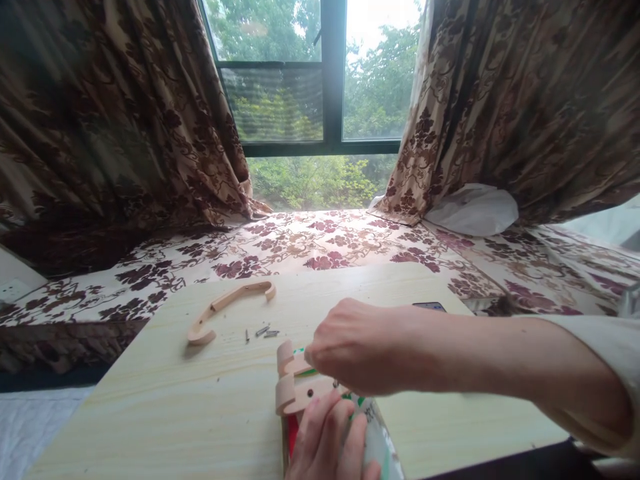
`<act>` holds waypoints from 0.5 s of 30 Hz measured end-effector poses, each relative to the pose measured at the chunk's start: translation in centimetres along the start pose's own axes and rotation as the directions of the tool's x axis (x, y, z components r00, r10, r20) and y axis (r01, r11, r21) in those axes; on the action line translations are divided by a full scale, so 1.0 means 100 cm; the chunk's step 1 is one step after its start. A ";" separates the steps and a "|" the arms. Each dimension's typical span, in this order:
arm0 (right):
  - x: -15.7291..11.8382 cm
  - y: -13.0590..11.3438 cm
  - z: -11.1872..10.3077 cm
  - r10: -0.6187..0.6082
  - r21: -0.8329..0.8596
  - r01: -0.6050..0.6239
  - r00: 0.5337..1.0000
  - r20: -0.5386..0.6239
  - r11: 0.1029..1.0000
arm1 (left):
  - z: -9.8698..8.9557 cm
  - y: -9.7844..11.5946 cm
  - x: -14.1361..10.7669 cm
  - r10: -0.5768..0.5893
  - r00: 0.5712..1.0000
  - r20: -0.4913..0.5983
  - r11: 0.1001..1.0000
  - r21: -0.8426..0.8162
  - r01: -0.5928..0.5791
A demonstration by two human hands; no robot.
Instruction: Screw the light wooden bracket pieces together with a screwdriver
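My left hand (327, 437), fingers bent, steadies a curved pale wooden piece (293, 395) that has a dark round hole and rolled ends. This piece rests on a box or packet (385, 450) with white, green and red printing. Just behind it is a second similar wooden piece (286, 357), partly covered by my right hand (345, 343). My right hand is closed in a fist above the pieces, and whatever it grips is hidden. A small metal bit shows below the fist at the wood. Several metal screws (263, 331) lie on the table to the left.
A separate C-shaped wooden piece (227, 303) lies on the pale wooden table (150, 380). Behind my right forearm a dark flat object (429, 307) shows its edge. Beyond the table are a flower-patterned covered ledge (320, 243), a white plastic bag (475, 210), curtains and a window.
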State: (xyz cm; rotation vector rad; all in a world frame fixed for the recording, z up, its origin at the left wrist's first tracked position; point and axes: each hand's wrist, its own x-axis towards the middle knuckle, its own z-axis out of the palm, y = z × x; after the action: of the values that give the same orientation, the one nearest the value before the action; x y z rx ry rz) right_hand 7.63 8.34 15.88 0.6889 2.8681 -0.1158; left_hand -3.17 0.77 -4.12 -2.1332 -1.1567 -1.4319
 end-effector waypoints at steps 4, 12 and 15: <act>0.002 -0.007 0.005 0.092 -0.049 -0.091 0.996 0.018 0.995 | -0.010 -0.004 0.007 0.034 0.998 0.059 0.998 0.045 -0.036; 0.001 -0.007 -0.018 0.194 -0.094 -0.181 0.970 0.146 0.979 | -0.026 -0.013 0.024 0.212 0.957 0.198 0.962 0.128 -0.240; -0.003 -0.006 -0.016 0.073 -0.098 -0.069 0.997 0.038 0.993 | -0.024 -0.015 0.022 0.252 0.946 0.203 0.948 0.145 -0.283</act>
State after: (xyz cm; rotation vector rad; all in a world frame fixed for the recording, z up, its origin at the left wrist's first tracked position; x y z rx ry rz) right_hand 7.33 7.88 17.53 0.7594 2.7846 0.0189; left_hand -5.40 1.11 -1.31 -2.2312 -0.9625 -0.9993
